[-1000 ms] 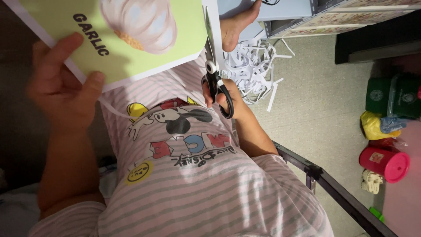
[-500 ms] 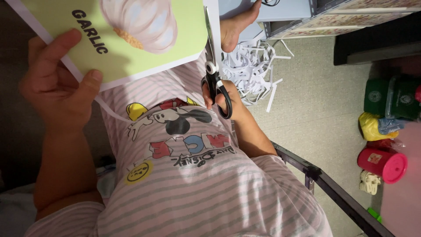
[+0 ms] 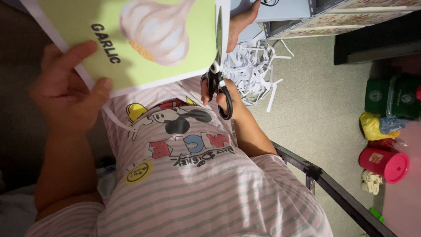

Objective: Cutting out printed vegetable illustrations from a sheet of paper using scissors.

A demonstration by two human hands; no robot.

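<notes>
Scissors, gripped in right hand, have climbed higher up the card that left hand pinches; red tub lidded.

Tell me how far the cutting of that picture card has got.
Done: a heap of white paper strips lies on the floor. In hand: the left hand holds the green picture sheet while the right hand runs black-handled scissors up its right white margin. Left: white border remains along the lower and left edges.

Speckled pale floor littered with white paper strips; a grey shelf unit beyond, a dark metal frame, perhaps a bed's.
</notes>
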